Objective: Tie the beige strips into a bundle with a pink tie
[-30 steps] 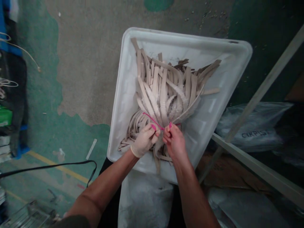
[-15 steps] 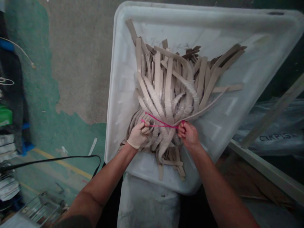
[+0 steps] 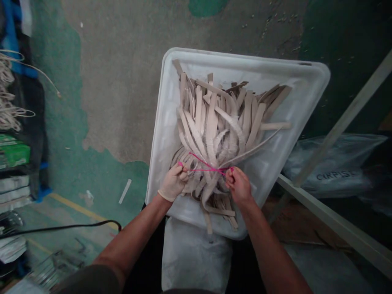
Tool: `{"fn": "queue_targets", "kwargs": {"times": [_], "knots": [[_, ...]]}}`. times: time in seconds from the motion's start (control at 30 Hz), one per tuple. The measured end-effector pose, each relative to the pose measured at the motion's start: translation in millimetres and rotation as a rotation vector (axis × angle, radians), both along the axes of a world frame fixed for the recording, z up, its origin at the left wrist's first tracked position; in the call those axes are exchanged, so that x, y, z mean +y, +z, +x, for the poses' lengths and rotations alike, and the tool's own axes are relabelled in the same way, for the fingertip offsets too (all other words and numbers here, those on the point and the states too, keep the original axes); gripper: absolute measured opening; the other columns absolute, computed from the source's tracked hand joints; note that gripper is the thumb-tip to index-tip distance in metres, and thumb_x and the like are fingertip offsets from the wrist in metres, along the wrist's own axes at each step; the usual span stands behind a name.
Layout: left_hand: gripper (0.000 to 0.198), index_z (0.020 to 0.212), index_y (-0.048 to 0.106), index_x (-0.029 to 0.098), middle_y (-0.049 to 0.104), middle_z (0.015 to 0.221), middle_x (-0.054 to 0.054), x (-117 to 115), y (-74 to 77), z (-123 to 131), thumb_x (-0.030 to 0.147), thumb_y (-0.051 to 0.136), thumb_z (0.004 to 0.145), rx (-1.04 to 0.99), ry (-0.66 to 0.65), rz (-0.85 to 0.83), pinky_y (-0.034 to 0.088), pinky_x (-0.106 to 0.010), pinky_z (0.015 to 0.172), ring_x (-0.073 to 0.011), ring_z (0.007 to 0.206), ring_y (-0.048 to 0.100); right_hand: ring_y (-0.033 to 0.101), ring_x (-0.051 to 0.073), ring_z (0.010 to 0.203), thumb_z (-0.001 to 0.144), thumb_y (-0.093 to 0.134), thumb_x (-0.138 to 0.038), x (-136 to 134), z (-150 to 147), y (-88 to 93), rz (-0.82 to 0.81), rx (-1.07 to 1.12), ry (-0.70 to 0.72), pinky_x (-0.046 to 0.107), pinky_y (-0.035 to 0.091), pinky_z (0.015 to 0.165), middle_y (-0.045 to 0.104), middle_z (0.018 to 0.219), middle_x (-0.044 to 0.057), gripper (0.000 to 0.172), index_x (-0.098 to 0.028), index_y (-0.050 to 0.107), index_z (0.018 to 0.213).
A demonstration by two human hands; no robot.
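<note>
Tub: white plastic tub [image 3: 303,87] stands tilted on a pale sack [image 3: 196,261], over a worn green and grey floor [image 3: 107,81]; in the frame it sits smaller and more central than half a second ago, so the head has drawn back.
Bundle: beige strips [image 3: 220,118], flat and limp like cut elastic or leather, lie in the middle of the tub, fanning out toward the far rim and pinched to a narrow waist at the near side; short ends spill below the waist over the near rim.
Change: a second ago both hands met close together at the waist; now they sit apart, one on each side of it, with the cord drawn straight between them. I judge the knot is being pulled tight, and the bundle looks more gathered for it.
Left hand: left hand [image 3: 173,183], in a pale glove, is closed in a fist round one end of the cord, touching the strips at the left of the waist.
Right hand: bare right hand [image 3: 238,187] has its fingers curled tight on the other end, just right of the waist.
Cord: thin pink cord [image 3: 204,166] crosses the waist in two lines that meet near the right hand, taut, biting into the strips.
Surroundings: metal rail [image 3: 333,222] and plastic bags [image 3: 333,171] to the right; black cable [image 3: 61,226] on the floor to the left.
</note>
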State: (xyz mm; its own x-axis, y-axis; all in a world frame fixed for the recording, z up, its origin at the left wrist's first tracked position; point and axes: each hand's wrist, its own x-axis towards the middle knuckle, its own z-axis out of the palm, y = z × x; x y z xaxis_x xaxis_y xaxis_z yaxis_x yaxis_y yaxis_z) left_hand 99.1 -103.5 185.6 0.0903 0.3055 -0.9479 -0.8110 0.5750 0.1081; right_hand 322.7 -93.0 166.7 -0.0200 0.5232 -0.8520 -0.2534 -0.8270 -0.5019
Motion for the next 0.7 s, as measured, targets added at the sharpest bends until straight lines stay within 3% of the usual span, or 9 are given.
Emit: {"fn": "queue_targets", "kwargs": {"times": [0.23,0.43,0.5,0.57,0.63,0.7], "knots": [[0.020,0.075,0.040,0.016,0.051,0.065,0.004,-2,-62.3,5,0.009,0.047,0.092,0.033,0.015,-0.072,0.022,-0.014,0.041,-0.0015,0.039,0.024,0.020,0.004,0.038,0.068,0.063,-0.034,4,29,-69.5,-0.082,-0.047,-0.002,0.019,0.023,0.037,0.032,0.050,-0.009,0.024,-0.021,0.043,0.064],[0.024,0.075,0.042,0.016,0.048,0.061,0.004,9,-91.4,1,0.008,0.036,0.097,0.048,0.013,-0.178,0.023,-0.013,0.041,-0.0015,0.038,0.024,0.017,0.005,0.038,0.078,0.055,-0.032,-5,38,-97.3,-0.127,-0.054,-0.019,0.021,0.020,0.037,0.026,0.048,-0.009,0.023,-0.022,0.040,0.064],[0.025,0.074,0.042,0.016,0.048,0.060,0.004,12,-91.0,3,0.007,0.037,0.097,0.145,-0.067,-0.116,0.023,-0.015,0.042,-0.0022,0.040,0.026,0.017,0.005,0.038,0.081,0.056,-0.033,-10,37,-99.1,-0.125,-0.058,-0.006,0.021,0.021,0.037,0.027,0.048,-0.009,0.026,-0.022,0.040,0.064],[0.025,0.073,0.042,0.017,0.049,0.061,0.003,18,-80.9,9,0.009,0.041,0.096,0.274,-0.170,0.047,0.025,-0.017,0.043,-0.0036,0.042,0.031,0.020,0.005,0.038,0.083,0.060,-0.038,-15,33,-96.0,-0.099,-0.112,0.002,0.020,0.023,0.036,0.029,0.047,-0.009,0.030,-0.022,0.042,0.065],[0.024,0.072,0.046,0.018,0.053,0.063,0.001,31,-62.6,22,0.013,0.048,0.095,0.346,-0.303,0.233,0.029,-0.020,0.046,-0.0058,0.046,0.037,0.022,0.006,0.038,0.082,0.063,-0.047,-19,27,-88.8,-0.050,-0.193,0.007,0.019,0.025,0.035,0.030,0.046,-0.009,0.034,-0.021,0.047,0.068],[0.021,0.074,0.053,0.019,0.057,0.067,-0.001,52,-41.4,43,0.017,0.052,0.095,0.356,-0.550,0.455,0.036,-0.024,0.053,-0.0093,0.051,0.044,0.024,0.007,0.039,0.082,0.065,-0.052,-21,21,-80.1,0.027,-0.227,-0.003,0.019,0.027,0.035,0.030,0.046,-0.011,0.033,-0.021,0.055,0.077]]}}
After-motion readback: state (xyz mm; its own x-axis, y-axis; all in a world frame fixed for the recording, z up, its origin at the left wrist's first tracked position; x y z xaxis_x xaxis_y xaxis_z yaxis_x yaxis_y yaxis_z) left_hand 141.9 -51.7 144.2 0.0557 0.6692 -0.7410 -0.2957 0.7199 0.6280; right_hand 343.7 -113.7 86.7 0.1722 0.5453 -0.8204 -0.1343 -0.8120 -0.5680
